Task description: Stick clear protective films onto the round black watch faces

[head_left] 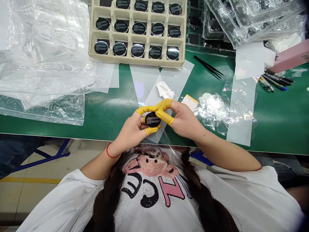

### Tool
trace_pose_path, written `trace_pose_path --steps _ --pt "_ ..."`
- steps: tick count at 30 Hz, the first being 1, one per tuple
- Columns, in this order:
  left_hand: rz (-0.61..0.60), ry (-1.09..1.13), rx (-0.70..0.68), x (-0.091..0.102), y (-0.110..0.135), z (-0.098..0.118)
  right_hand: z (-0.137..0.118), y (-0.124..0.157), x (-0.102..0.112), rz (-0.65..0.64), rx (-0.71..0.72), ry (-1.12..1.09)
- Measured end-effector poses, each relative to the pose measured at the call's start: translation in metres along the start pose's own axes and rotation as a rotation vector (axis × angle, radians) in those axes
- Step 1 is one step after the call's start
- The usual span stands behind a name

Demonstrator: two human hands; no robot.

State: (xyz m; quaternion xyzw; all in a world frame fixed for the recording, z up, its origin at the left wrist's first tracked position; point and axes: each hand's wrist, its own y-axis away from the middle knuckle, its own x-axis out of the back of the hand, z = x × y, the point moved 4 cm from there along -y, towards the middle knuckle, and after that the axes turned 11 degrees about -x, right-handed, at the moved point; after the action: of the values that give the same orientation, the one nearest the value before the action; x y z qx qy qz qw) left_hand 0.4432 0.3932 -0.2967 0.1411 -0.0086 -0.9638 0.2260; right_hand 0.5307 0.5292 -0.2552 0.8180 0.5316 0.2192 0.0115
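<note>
Green desk (113,117) is filling the view, and the action is unfolding right at its front edge: the left hand (131,130) is clenching a round black disc (152,120) printed with small white text, pinching it by the rim with fingers wearing yellow finger cots (151,130). The right hand (184,119) is reaching in from the other side, its own yellow cots (164,104) pressing on the disc, though from this angle I can't quite call whether it's truly gripping. Beneath them a clear film sheet (154,135) is lying loose and curling over the desk edge, and that's the danger spot: a slip of those smooth cots could send the disc dropping onto it or off the edge, and a fingertip sliding across the face could smear the print. Just beyond, a white cloth (164,89) and a yellow-edged pad (190,102) are sitting close by, a beige tray (137,60) is holding rows of matching discs (138,28), black tweezers (209,67) are lying to the right, and crumpled plastic bags (43,64) are heaping up at the left, close enough to catch a careless elbow.
</note>
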Motion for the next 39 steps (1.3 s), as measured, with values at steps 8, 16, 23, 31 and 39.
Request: trace_pose_path --steps 8,16,23,31,39 --pt "0.007 0.020 0.000 -0.0008 0.0000 0.0011 0.0003 0.0002 0.0007 0.001 0.002 0.004" --pt "-0.006 0.003 -0.005 0.0003 0.0007 -0.0006 -0.0008 0.0006 0.0007 0.005 0.007 0.014" --pt "-0.013 0.034 0.000 -0.0002 0.0020 -0.0004 -0.0002 0.0019 0.0006 0.013 0.020 0.020" --pt "-0.015 0.023 0.001 0.0002 0.0029 -0.0015 -0.0013 0.0010 -0.0001 0.021 0.026 0.037" --pt "-0.013 0.003 -0.007 0.0007 0.0014 -0.0014 -0.0014 0.0015 0.0002 0.024 0.027 0.047"
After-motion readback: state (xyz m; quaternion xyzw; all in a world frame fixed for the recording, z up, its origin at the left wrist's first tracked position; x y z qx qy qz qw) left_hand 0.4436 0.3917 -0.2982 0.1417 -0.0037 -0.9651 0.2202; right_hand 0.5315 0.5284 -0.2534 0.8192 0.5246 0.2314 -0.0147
